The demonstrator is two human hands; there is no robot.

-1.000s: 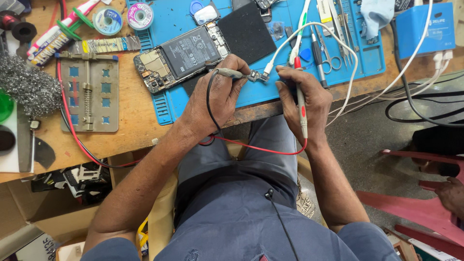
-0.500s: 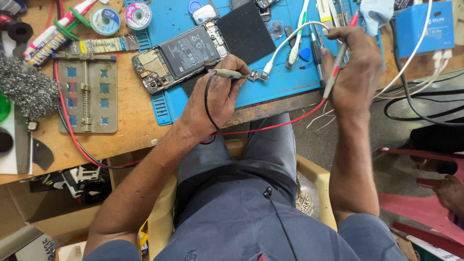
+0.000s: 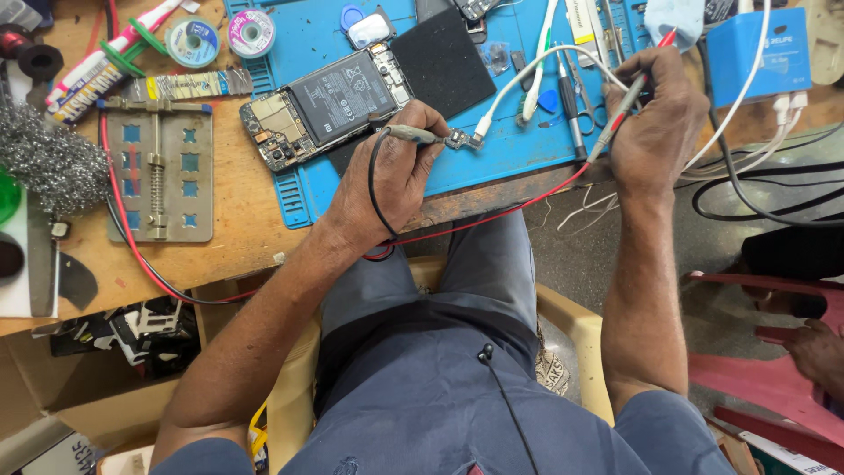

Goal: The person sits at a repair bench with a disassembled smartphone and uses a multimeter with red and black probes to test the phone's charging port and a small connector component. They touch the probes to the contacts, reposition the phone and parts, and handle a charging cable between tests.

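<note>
left hand (image 3: 387, 176) clamps a grey probe (image 3: 415, 135) onto a small circuit board (image 3: 459, 139); right hand (image 3: 655, 114) grips a red-tipped probe (image 3: 626, 98), seemingly above the blue mat (image 3: 492, 163).

mat (image 3: 501, 154): bright blue, upper middle of the frame
pad (image 3: 444, 62): black square
probe wire (image 3: 492, 215): red
cable (image 3: 527, 66): white
box (image 3: 760, 57): blue, upper right
steel wool (image 3: 48, 158): grey, far left
chair (image 3: 756, 378): red, lower right
trousers (image 3: 422, 387): grey-blue
</note>
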